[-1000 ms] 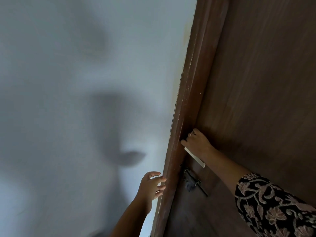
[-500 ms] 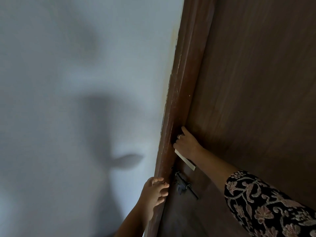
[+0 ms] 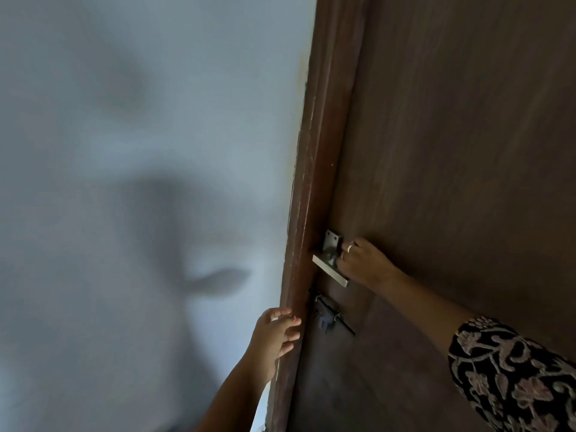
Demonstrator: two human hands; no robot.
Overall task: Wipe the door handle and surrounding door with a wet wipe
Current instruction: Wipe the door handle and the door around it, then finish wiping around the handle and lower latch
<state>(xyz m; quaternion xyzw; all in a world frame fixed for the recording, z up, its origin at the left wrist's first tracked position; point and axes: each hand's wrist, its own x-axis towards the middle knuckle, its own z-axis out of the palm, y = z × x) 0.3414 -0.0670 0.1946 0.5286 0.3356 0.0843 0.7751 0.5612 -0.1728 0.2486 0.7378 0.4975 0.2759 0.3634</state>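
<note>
A dark brown wooden door (image 3: 452, 151) fills the right half of the head view. Its silver lever handle (image 3: 328, 270) juts out under a metal mounting plate (image 3: 331, 241) near the door's left edge. My right hand (image 3: 364, 260), with a ring on one finger, has its fingers curled against the handle's stem, just right of the plate. No wet wipe shows; anything under the fingers is hidden. My left hand (image 3: 274, 335) is lower down, its fingers loosely bent and apart, touching the edge of the door frame (image 3: 314, 182).
A dark sliding bolt latch (image 3: 330, 316) is fixed to the door just below the handle. Left of the frame is a pale blue-white wall (image 3: 140, 104) with soft shadows. My patterned sleeve (image 3: 511, 378) covers the lower right.
My right hand has slid right off the mounting plate, which now shows above the lever. My left hand stays on the frame edge.
</note>
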